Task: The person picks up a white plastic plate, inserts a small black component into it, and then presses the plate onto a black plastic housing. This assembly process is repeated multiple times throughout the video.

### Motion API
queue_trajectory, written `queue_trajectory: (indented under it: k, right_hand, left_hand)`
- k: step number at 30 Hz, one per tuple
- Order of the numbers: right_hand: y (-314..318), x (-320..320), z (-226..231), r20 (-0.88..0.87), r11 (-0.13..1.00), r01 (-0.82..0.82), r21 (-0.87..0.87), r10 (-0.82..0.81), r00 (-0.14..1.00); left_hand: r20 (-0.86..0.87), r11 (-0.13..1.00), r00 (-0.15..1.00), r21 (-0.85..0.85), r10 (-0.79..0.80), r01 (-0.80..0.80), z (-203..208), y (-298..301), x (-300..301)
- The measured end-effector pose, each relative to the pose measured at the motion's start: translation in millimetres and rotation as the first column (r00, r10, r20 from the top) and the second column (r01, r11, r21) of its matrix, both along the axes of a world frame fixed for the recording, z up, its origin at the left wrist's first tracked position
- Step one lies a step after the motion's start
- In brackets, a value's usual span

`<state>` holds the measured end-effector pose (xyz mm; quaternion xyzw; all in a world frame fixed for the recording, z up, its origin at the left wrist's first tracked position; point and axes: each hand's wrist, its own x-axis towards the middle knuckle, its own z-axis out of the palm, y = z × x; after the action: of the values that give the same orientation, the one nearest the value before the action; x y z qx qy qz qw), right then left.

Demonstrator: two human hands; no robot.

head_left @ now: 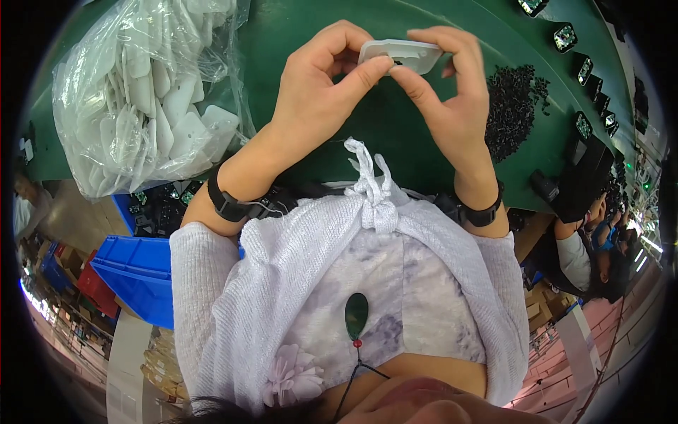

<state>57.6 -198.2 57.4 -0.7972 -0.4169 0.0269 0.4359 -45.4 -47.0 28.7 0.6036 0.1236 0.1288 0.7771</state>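
Head view, small white plastic cover (413,53) at one o'clock over the green worktop (282,28), left hand (321,81) clamped on its left end, right hand (455,106) pinching its right end, clear plastic bag (102,173) of flat white pieces at ten, heaped tiny black parts (510,113) at two.

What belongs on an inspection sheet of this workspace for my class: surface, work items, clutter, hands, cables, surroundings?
Surface: green tabletop
Work items: white plastic piece; clear bag of white parts, left; small black parts, piled right
Clutter: black-cased circuit boards along the right side
Hands: left hand and right hand both hold the white plastic piece
Cables: thin pale strand by left wristband; cable or not, cannot tell
Surroundings: blue bin, left; another person, right
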Motion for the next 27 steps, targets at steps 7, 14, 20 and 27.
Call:
queue_trajectory:
  k: [7, 14, 20, 27]
  right_hand:
    - [-8.4, 9.7, -7.2, -0.639, 0.996, -0.074, 0.05, 0.088, 0.764]
    - [-6.5, 13.5, -8.8, -0.588, 1.0, 0.004, -0.001, -0.004, 0.809]
    - [-14.2, 132.1, 11.0, 0.361, 0.847, 0.529, -0.056, -0.477, 0.802]
    - [-19.0, 212.6, 23.5, 0.391, 0.523, 0.513, -0.681, -0.332, 0.858]
  left_hand:
    - [-0.011, 0.998, 0.999, 0.022, -0.05, 0.051, -4.8, -1.6, -1.2]
    - [-0.065, 0.999, 0.997, 0.03, -0.041, 0.043, -3.4, 8.3, 4.8]
    - [-0.092, 0.75, 0.964, 0.648, 0.249, -0.132, -7.6, 35.0, 9.4]
    - [0.13, 0.422, 0.986, 0.892, 0.102, -0.162, -19.2, 32.8, 17.3]
